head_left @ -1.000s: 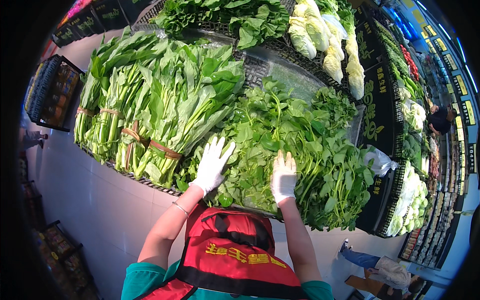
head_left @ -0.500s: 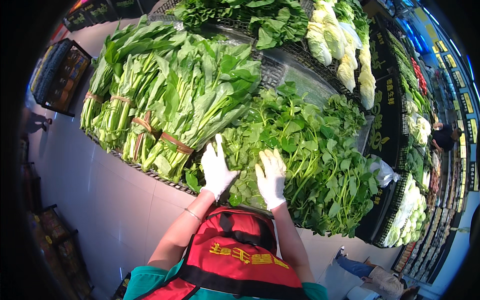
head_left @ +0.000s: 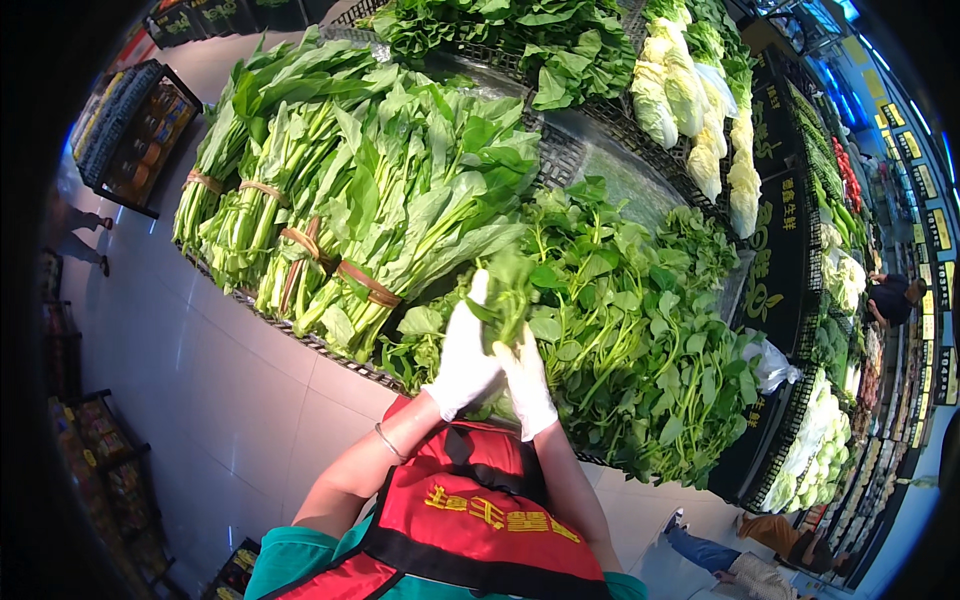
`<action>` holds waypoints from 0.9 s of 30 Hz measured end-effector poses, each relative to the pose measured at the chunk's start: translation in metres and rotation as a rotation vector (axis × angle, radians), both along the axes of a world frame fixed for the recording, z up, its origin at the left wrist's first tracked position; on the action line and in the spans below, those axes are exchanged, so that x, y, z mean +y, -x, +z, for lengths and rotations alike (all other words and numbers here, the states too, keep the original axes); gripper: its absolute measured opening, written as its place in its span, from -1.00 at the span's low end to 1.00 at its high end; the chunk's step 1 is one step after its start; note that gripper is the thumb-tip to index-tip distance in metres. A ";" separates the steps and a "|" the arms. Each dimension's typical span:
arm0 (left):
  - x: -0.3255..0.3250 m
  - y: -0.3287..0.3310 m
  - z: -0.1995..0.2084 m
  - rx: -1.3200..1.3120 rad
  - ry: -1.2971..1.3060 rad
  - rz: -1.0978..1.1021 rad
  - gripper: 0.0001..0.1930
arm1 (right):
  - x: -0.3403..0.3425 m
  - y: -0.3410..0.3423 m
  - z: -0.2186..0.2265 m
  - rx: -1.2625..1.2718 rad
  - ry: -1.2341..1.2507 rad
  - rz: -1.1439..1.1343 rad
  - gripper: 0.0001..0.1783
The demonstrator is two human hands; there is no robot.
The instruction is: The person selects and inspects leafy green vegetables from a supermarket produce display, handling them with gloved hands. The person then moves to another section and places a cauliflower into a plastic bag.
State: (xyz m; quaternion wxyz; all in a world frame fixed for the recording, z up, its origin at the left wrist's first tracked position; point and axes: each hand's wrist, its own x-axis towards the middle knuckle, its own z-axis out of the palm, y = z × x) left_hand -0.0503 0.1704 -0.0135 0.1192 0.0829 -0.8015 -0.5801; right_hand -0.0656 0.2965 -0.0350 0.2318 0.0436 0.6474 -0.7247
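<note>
Produce aisle of a supermarket, seen from above. Tied bundles of long-stemmed greens and loose leafy greens heaped on a black mesh display stand, pale cabbages stacked behind, with more vegetable shelves bearing small price tags running down the right. Pale tiled floor, a red staff apron and white work gloves, and another person among the far shelves.

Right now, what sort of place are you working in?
Most likely a supermarket produce section: tied bundles of long-stemmed leafy greens on a black mesh display rack, pale cabbages beyond, and long shelved aisles to the right.
</note>
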 end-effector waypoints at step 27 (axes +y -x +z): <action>-0.039 -0.012 0.018 0.068 -0.174 0.230 -0.62 | 0.030 0.032 0.065 0.145 -0.133 -0.146 -0.77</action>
